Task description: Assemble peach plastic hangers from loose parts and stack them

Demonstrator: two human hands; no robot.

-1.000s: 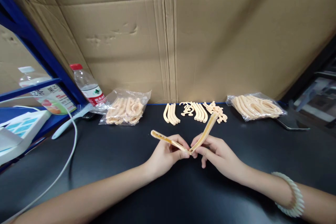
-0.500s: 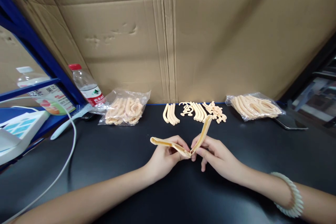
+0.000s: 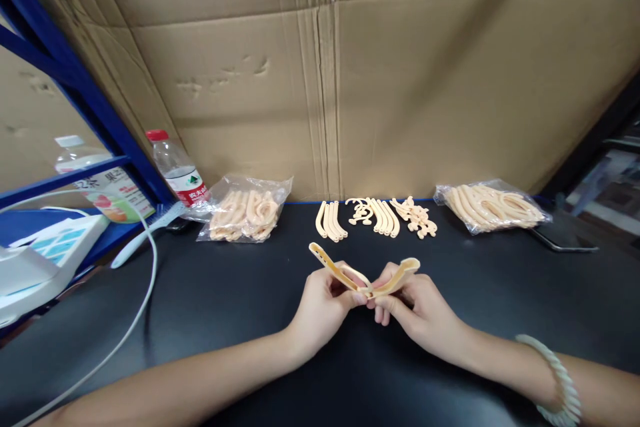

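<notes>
My left hand [image 3: 320,310] is closed on a curved beige plastic arm [image 3: 330,263], hollow like a channel, that slants up to the left. A second such arm [image 3: 404,271] is pinched in my right hand [image 3: 427,313] and slants up to the right. The inner ends of both arms meet between my fingertips in a shallow V; whether they are joined is hidden. A thin curved beige strip [image 3: 358,274] shows by the left thumb. Beyond my hands lie loose curved arms [image 3: 331,221], more arms [image 3: 384,218], hook-like pieces [image 3: 361,212] and small knobbed pieces [image 3: 416,217].
Clear bags of beige parts lie at the left [image 3: 247,213] and right [image 3: 493,205], a phone [image 3: 565,233] beside the right one. A red-capped bottle [image 3: 177,170], a light-blue brush [image 3: 145,237] and a white cable [image 3: 145,300] are at left. A cardboard wall [image 3: 425,93] stands behind.
The right arm has tilted down and outward, while the left arm's outer end has risen. My hands have come closer together at the inner ends. The view has shifted slightly.
</notes>
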